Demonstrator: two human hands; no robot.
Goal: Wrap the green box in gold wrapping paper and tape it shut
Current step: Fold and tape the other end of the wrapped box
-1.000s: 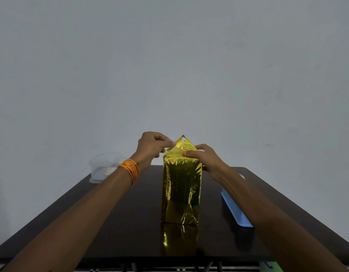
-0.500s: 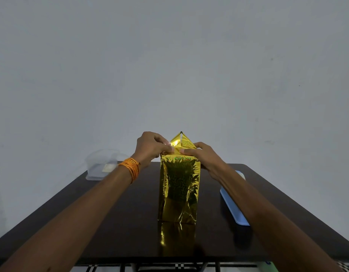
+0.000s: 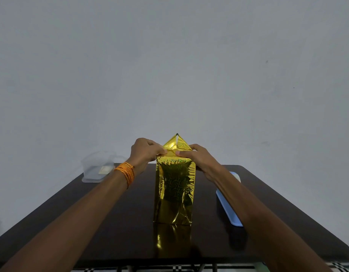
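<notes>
Where gold-wrapped box (image 3: 174,191) stands, clear tub (image 3: 98,167) left, blue tray (image 3: 227,207) right

Head-worn wide-angle view, facing forward and down, close over table (image 3: 110,222)

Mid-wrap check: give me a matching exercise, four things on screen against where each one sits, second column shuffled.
Things
1. wrapped box
2. clear container
3. blue tray
4. orange band

Places
a. on the wrist of the left hand
b. far-left corner of the table
c. upright mid-table, top fold held by left hand and right hand
d. lying flat, right of the box

Pairs: 1-c, 2-b, 3-d, 4-a
</notes>
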